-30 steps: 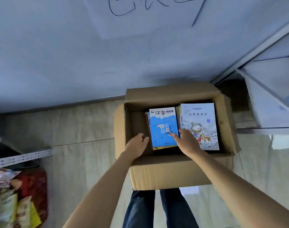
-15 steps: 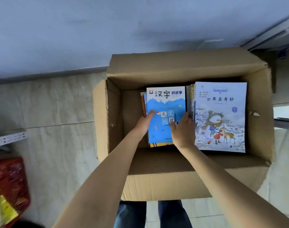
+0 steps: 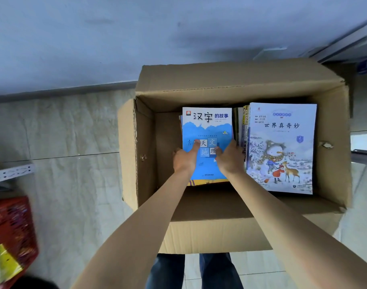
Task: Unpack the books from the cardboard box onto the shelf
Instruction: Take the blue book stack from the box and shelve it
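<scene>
Down inside the cardboard box (image 3: pixel 230 230), the blue book (image 3: pixel 207 130) lies on top of the left stack, and I have both hands on it. My left hand (image 3: pixel 183 158) wraps the left edge, thumb flat across the cover, fingers tucked out of sight beside the stack. My right hand (image 3: pixel 229 158) does the same on the right edge, thumb on the cover, fingers dipping into the gap next to the upright spines (image 3: pixel 244 130). Both hands are closing rather than clamped; I can't tell how many books under the blue one my fingers have caught.

Just right of those spines lies the snow-scene book (image 3: pixel 282 147), flat on its own stack. Box walls stand close on every side. The floor (image 3: pixel 74 163) is tiled, a red basket (image 3: pixel 11 222) sits well off to my left, and a bit of metal shelf frame (image 3: pixel 11 173) shows beyond it.

The risk, I think, is lifting only the thin cover book with a loose pinch, so it bends or slides off the glossy one beneath. If my right fingers snag the upright spines, those could tip over. Dragging the stack against the cardboard wall could scuff corners or spill it.
</scene>
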### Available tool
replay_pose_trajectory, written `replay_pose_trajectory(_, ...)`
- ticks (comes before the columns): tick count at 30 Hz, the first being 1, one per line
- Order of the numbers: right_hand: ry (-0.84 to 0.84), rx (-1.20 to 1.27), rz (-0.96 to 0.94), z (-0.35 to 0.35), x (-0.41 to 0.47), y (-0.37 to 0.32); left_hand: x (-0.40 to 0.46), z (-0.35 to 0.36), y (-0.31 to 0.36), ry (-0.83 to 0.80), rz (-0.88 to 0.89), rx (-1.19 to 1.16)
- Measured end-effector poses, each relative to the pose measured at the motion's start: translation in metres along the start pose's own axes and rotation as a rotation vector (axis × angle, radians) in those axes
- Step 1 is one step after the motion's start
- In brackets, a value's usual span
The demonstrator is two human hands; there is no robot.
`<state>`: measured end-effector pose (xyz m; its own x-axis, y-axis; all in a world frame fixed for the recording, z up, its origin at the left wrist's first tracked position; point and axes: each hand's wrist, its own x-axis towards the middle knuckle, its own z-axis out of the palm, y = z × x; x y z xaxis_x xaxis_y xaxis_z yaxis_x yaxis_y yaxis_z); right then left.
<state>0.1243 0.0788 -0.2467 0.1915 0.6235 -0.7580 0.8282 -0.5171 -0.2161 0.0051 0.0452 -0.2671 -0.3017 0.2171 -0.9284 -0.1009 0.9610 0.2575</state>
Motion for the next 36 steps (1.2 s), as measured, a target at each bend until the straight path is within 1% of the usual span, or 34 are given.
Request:
replay_pose_trajectory(4,-0.014,0.016,0.013,-0.005,0.004,0.001,-0.003,-0.004,0.001,-0.037,0.019,-0.047)
replay_pose_trajectory(7,-0.033,0.062,0.007,-0.007,0.002,0.004,-0.005,-0.007,0.004,-0.089,0.004,-0.162)
replay_pose_trajectory(10,-0.064,0.157,0.000,-0.011,-0.003,0.007,-0.009,-0.019,0.007,-0.173,-0.002,-0.219)
replay_pose_trajectory(14,-0.119,0.332,-0.063,-0.021,-0.022,0.008,-0.021,-0.038,0.009,-0.218,0.022,-0.273)
replay_pose_trajectory(18,-0.085,0.370,-0.113,-0.037,-0.050,0.009,-0.056,-0.064,0.013,-0.244,0.084,-0.370)
replay_pose_trajectory(20,-0.170,0.541,-0.062,-0.049,-0.067,0.004,-0.080,-0.078,0.018,-0.258,0.127,-0.431)
replay_pose_trajectory(22,-0.302,0.697,-0.080,-0.065,-0.091,-0.007,-0.112,-0.095,0.023,-0.252,0.181,-0.467)
replay_pose_trajectory(24,-0.356,0.696,-0.145,-0.084,-0.118,-0.023,-0.145,-0.114,0.030,-0.227,0.242,-0.476)
replay_pose_trajectory(29,-0.372,0.628,-0.369,-0.127,-0.206,-0.076,-0.244,-0.178,0.035,-0.129,0.398,-0.552)
replay_pose_trajectory(34,-0.454,0.508,-0.643,-0.152,-0.316,-0.133,-0.352,-0.256,0.016,0.022,0.535,-0.669)
replay_pose_trajectory(36,-0.478,0.456,-0.754,-0.155,-0.367,-0.155,-0.398,-0.290,-0.005,0.082,0.606,-0.750)
